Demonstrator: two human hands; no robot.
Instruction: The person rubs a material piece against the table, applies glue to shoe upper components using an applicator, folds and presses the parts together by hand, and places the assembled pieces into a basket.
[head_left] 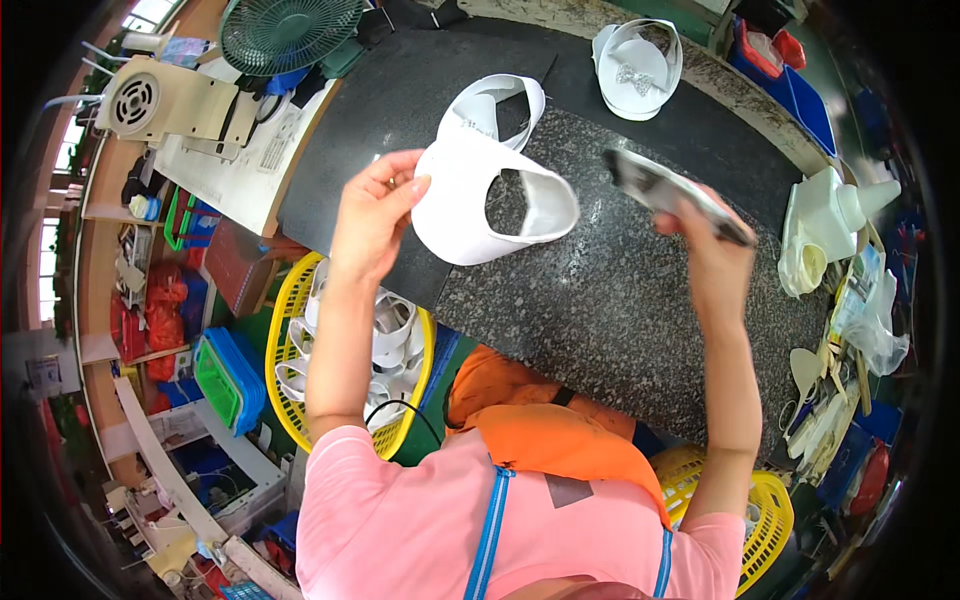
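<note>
My left hand [372,208] holds a white shoe upper [470,200] by its edge, lifted over the dark speckled worktop [620,310]. The upper has an open toe hole and a strap loop behind it. My right hand [710,240] grips a flat dark tool [665,190], blurred, slanting up to the left toward the upper. A gap remains between the tool's tip and the upper. A second white upper with a small bow [637,68] lies further back on the worktop.
A yellow basket [285,330] with several white uppers stands at my lower left, another yellow basket [770,510] at lower right. A white plastic container [825,215] and clutter sit at the right edge. A green fan [285,32] and a beige machine [160,100] are at the back left.
</note>
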